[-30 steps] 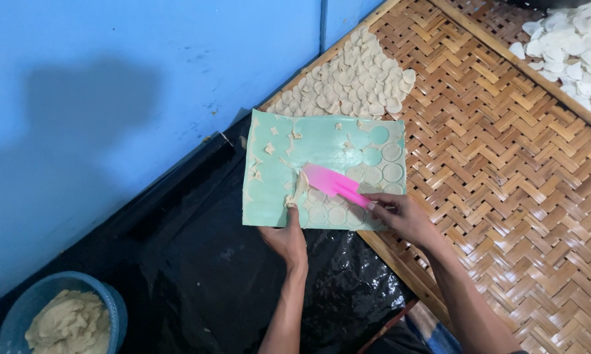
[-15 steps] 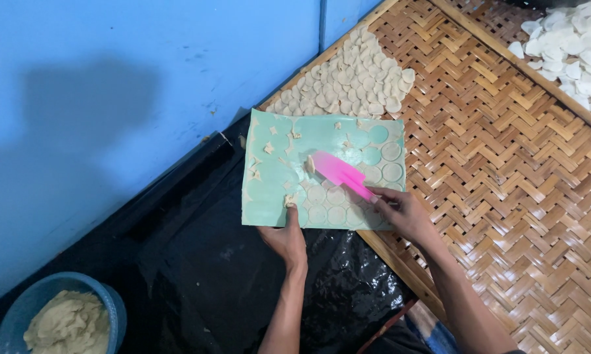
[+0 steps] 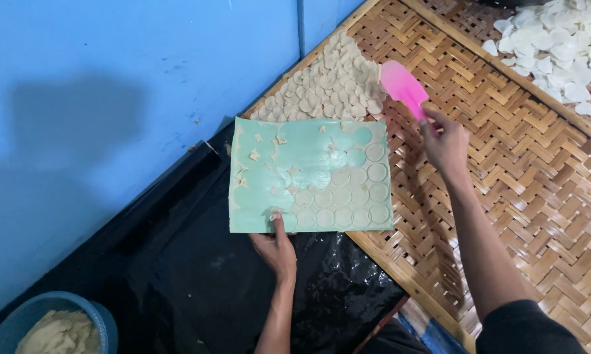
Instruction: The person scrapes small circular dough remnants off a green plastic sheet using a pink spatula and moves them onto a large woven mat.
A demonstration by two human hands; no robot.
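A pale green mat (image 3: 289, 167) lies over the edge of a woven bamboo tray, with several round dough discs (image 3: 351, 196) on its right and lower parts and small scraps at its upper left. My left hand (image 3: 275, 246) grips the mat's near edge, thumb pressed on top. My right hand (image 3: 445, 141) holds a pink spatula (image 3: 403, 85) lifted off the mat, its blade above the tray beside a heap of dough discs (image 3: 334, 82).
The woven bamboo tray (image 3: 525, 190) stretches to the right. More white discs (image 3: 557, 46) lie on a second tray at top right. Black plastic sheeting (image 3: 197, 282) covers the floor. A blue bowl of dough (image 3: 56, 328) sits bottom left. A blue wall rises at left.
My right hand has lifted the pink spatula off the mat and carried it up and right to the heap of discs. The left hand stays on the mat's edge.
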